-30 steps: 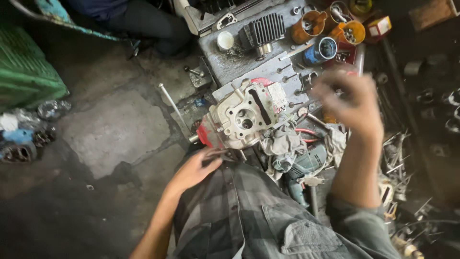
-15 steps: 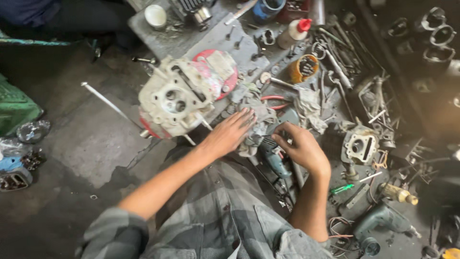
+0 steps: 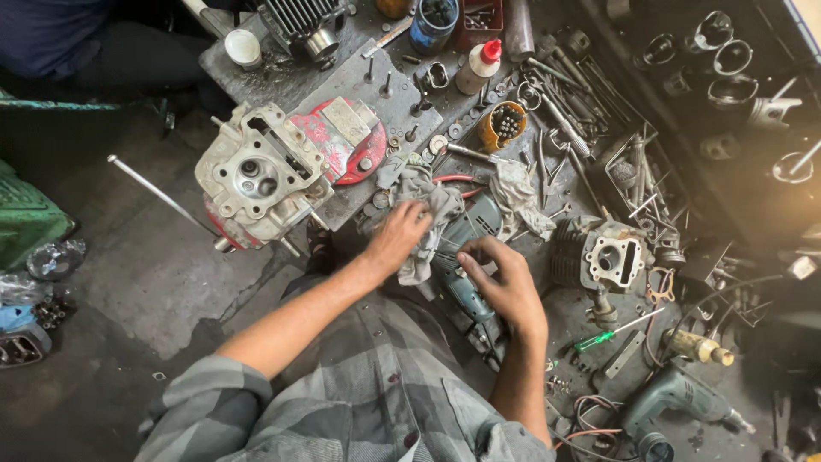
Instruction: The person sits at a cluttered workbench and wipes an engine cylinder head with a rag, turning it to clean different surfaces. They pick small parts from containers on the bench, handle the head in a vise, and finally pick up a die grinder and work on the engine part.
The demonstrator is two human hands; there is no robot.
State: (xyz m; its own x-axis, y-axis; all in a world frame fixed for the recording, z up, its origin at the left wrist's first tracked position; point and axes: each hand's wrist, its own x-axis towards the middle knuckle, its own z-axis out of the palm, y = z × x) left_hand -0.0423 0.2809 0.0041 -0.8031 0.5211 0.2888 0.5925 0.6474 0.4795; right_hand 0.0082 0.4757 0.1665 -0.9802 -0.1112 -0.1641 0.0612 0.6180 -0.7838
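Left hand [image 3: 395, 235]: fingers curled, gripping a grey rag [image 3: 425, 210] just right of the cylinder head [image 3: 256, 175]. Right hand [image 3: 505, 282]: fingers bent, pressed onto a teal power tool [image 3: 466, 257], lying right of the cylinder head and partly under the rag. Risk, judged: rag cloth could snag in the tool if it runs. Farther right: finned engine block [image 3: 599, 257], green-handled screwdriver [image 3: 611, 332], loose parts that a sweeping wrist may scatter.
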